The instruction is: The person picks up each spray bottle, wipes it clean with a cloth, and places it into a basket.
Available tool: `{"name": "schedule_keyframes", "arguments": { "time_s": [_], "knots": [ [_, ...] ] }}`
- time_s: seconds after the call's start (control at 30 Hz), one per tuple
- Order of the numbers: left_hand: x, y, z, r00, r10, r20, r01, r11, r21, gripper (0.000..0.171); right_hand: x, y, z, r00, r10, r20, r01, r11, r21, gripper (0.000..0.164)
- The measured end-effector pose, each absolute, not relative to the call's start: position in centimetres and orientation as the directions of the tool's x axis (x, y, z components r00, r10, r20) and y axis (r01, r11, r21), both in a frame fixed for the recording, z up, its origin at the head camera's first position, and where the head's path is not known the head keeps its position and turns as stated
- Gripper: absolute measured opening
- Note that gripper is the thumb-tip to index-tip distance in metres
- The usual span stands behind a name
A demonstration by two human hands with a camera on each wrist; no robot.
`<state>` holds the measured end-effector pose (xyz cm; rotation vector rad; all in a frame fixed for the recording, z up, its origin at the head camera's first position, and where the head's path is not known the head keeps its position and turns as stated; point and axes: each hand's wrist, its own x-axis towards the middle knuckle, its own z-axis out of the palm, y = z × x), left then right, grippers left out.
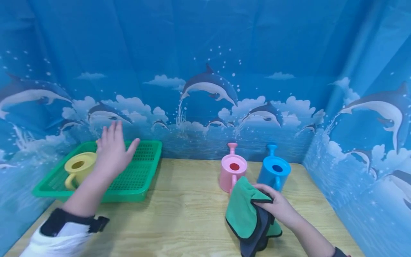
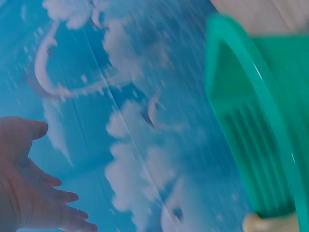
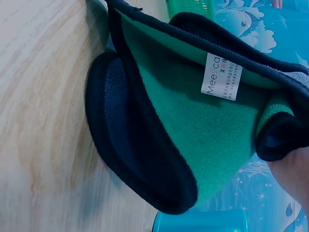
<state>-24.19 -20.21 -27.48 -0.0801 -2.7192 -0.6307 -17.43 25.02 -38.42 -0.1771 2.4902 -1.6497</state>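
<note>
My left hand [image 1: 113, 153] is raised over the green basket [image 1: 153, 171], its fingers straight and spread, holding nothing. Beside its wrist a yellow watering can [image 1: 85, 167] lies in the basket, partly covered by the forearm in the head view. My right hand [image 1: 277, 203] grips a green and dark grey cloth [image 1: 242, 210] with black edging, which hangs in folds over the table. A white label [image 3: 221, 76] shows on the cloth in the right wrist view. Just behind the cloth stand a pink watering can [image 1: 226, 173] and a blue watering can [image 1: 268, 171].
The wooden table [image 1: 186, 214] carries everything. A blue backdrop [image 1: 154, 43] printed with dolphins and clouds rises along its back and sides. The spouts of the pink and blue cans point toward this backdrop.
</note>
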Motion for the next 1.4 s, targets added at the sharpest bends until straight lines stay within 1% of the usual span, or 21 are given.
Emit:
{"name": "schedule_keyframes", "arguments": {
  "time_s": [0.17, 0.3, 0.6, 0.7, 0.8, 0.87, 1.0, 1.17, 1.4],
  "knots": [
    [-22.9, -16.6, -27.8, -0.913, 0.074, 0.402, 0.249, 0.881, 0.403, 0.078, -17.5, 25.0, -38.5, -0.983, -0.177, -0.057, -0.017, 0.388, -0.921, 0.049],
    [-22.3, -14.2, -28.4, -0.898, 0.138, 0.418, 0.309, 0.873, 0.376, 0.077, -17.5, 25.0, -38.5, -0.983, -0.176, -0.05, -0.022, 0.386, -0.922, 0.049],
    [-21.8, -10.0, -31.5, -0.897, 0.246, 0.368, 0.375, 0.865, 0.334, 0.076, -17.3, 25.0, -38.7, -0.983, -0.18, -0.034, -0.039, 0.386, -0.922, 0.048],
    [-21.9, -8.6, -32.5, -0.907, 0.262, 0.328, 0.375, 0.858, 0.352, 0.076, -17.3, 25.1, -38.7, -0.981, -0.195, -0.022, -0.055, 0.378, -0.924, 0.048],
    [-22.1, -7.4, -33.6, -0.925, 0.264, 0.273, 0.359, 0.842, 0.404, 0.075, -17.4, 25.3, -38.6, -0.977, -0.211, -0.007, -0.076, 0.382, -0.921, 0.048],
    [-22.2, -6.6, -34.3, -0.938, 0.251, 0.238, 0.337, 0.816, 0.47, 0.074, -17.4, 25.3, -38.6, -0.976, -0.217, -0.004, -0.081, 0.384, -0.92, 0.048],
    [-22.6, -5.4, -36.2, -0.952, 0.237, 0.192, 0.305, 0.745, 0.593, 0.07, -17.3, 25.3, -38.6, -0.98, -0.195, -0.029, -0.049, 0.38, -0.924, 0.049],
    [-23.3, -3.9, -38.6, -0.952, 0.266, 0.15, 0.291, 0.641, 0.711, 0.062, -17.1, 25.4, -38.8, -0.982, -0.188, -0.028, -0.048, 0.391, -0.919, 0.049],
    [-23.9, -1.8, -40.8, -0.955, 0.291, 0.059, 0.201, 0.488, 0.849, 0.059, -17.1, 25.4, -39.0, -0.981, -0.191, -0.021, -0.053, 0.372, -0.927, 0.05]
  ]
}}
